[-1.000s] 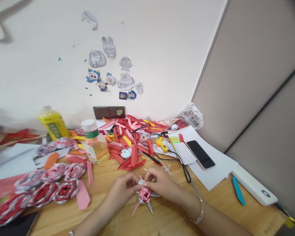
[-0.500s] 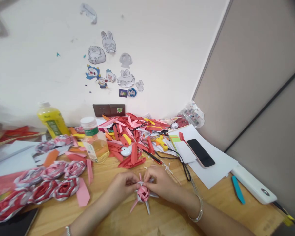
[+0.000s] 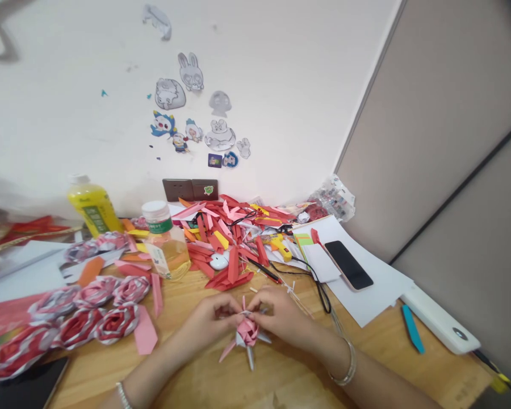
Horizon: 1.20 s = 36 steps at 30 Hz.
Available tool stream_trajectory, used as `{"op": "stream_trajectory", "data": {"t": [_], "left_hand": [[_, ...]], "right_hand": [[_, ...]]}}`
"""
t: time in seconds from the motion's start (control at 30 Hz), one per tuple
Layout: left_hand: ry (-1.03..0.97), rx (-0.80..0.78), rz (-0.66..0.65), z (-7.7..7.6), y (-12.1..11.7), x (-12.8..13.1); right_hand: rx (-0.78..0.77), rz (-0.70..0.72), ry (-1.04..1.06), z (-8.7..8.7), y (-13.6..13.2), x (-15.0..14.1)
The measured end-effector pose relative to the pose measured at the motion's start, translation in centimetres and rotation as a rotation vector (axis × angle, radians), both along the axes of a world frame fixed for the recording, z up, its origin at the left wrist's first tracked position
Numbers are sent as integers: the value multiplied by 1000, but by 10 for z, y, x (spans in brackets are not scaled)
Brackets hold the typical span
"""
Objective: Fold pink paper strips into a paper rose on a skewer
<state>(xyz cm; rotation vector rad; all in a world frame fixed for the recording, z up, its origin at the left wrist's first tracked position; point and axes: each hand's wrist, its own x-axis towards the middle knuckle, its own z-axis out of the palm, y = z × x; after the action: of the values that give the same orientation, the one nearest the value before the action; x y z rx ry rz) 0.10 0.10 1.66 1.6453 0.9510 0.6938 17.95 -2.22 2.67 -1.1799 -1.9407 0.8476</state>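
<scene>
Fairly bright, even, diffuse light, wall [image 3: 281, 85] beyond the left grip [image 3: 213, 321] brightest, panel [image 3: 430, 125] right of the right grip [image 3: 281, 315] dimmer, soft shadows on bench [image 3: 298, 392] below both, slight overall blur, wide-angle stretch toward edges, dark corner far up-right.

Wooden table [image 3: 204, 380], bottle of amber liquid [image 3: 170, 247], blue strip [image 3: 413, 329], apparently roses [image 3: 117, 325]

White wall [image 3: 285, 96] behind, paper cutouts [image 3: 170, 95] stuck mid-left, a few faint scuffs. Dark socket plate [image 3: 190, 190] low on it, just above desk level. Right side: grey partition [image 3: 430, 102], black diagonal seam [image 3: 460, 190], pale trim [image 3: 369, 86] where it meets the wall. Light-wood desk [image 3: 213, 380], visible grain. Light soft, fairly even.
</scene>
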Motion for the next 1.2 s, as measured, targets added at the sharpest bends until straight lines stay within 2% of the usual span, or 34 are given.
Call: {"op": "stream_trajectory", "data": {"t": [0.1,0.17,0.4,0.57,0.67,0.77,0.87,1.2], "left_hand": [[-123,-178,18,-2,6,-5],[-113,-226,-24,-6,8,-8],[-154,-224,-84,-18,9,-8],[-177,-259,-86,-18,8,-7],[-173,-268,-107,-19,7,-7],[-165,-250,-114,-20,7,-7],[-162,-234,-104,-22,8,-8],[-167,-262,-77,-24,7,-4]], "right_hand": [[50,-7,-10,-4,1,0],[90,21,6,-11,2,-1],[316,198,38,-32,6,-2],[459,364,-19,-22,7,3],[405,414,-49,-10,4,5],[264,348,-62,-4,1,6],[180,312,-74,-4,-2,4],[256,383,-103,-7,-4,2]]}}
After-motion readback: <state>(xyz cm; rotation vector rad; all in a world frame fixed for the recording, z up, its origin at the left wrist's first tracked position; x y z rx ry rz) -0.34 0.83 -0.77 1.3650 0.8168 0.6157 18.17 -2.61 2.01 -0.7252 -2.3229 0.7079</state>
